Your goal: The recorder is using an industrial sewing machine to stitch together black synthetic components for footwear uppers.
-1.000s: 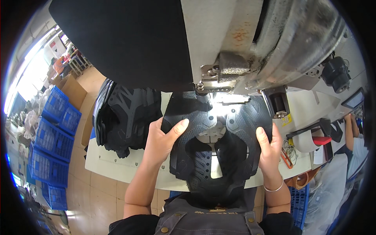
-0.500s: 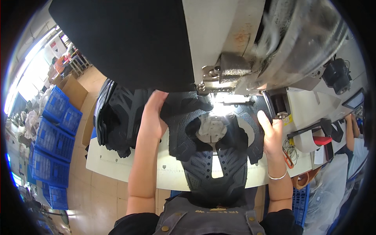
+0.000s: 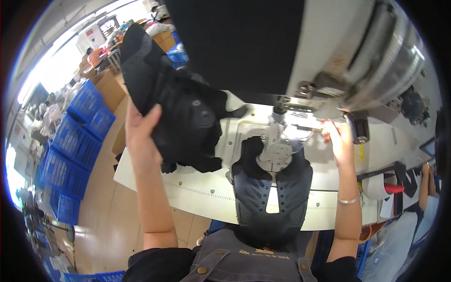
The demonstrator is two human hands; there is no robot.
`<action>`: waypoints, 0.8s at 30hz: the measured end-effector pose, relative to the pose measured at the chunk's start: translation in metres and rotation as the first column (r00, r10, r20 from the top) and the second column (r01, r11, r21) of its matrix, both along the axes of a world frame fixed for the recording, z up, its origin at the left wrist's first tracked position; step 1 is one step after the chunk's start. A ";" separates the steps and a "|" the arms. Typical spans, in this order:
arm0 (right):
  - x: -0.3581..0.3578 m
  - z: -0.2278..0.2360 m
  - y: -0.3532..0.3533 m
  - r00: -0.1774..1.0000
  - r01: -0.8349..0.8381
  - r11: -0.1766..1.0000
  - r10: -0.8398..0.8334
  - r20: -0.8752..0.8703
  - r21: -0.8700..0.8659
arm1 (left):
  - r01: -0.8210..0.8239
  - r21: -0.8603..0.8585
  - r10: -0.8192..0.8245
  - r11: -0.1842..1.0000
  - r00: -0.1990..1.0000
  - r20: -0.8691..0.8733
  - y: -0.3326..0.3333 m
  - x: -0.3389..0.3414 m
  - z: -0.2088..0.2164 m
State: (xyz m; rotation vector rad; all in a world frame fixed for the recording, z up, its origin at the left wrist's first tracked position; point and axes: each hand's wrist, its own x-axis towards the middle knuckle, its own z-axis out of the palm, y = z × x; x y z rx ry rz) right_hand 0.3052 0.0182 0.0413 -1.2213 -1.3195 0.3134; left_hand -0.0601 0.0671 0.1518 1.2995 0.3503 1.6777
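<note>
My left hand (image 3: 144, 134) is closed on the edge of a black shoe upper (image 3: 181, 117), raised and tilted above the left side of the machine table. Motion blurs the hand and the upper's outline. Another black shoe upper (image 3: 270, 207), with two rows of eyelets, lies over the table's front edge before me. Its far end reaches the sewing machine's bright needle area (image 3: 298, 129). Beside that light, my right hand (image 3: 336, 136) has its fingertips pinched together next to a dark cylindrical machine part (image 3: 360, 127). Whatever they hold is too small to tell.
The sewing machine head (image 3: 324, 56) and a large black panel (image 3: 239, 47) overhang the pale table (image 3: 197, 192). Blue crates (image 3: 70, 150) are stacked on the left beyond the tiled floor. A red-and-black item (image 3: 393, 188) and another person's arm (image 3: 425, 185) are at the right.
A shoe upper that lay flat by the needle is now lifted leftward in my left hand. My right hand has moved in to the needle area. The view has shifted.
</note>
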 end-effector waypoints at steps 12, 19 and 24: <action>-0.095 0.018 -0.092 0.955 -0.274 0.919 0.224 -0.196 -0.283 | 0.629 0.209 -0.662 0.749 0.717 0.216 0.023 -0.107 -0.031; -0.135 0.032 -0.077 0.848 -0.507 0.807 0.530 -0.007 -0.304 | 0.704 0.317 -0.769 0.636 0.611 0.186 -0.002 -0.099 -0.035; -0.126 0.022 -0.088 0.876 -0.465 0.821 0.480 -0.039 -0.331 | 0.648 0.317 -0.711 0.692 0.688 0.145 0.004 -0.103 -0.031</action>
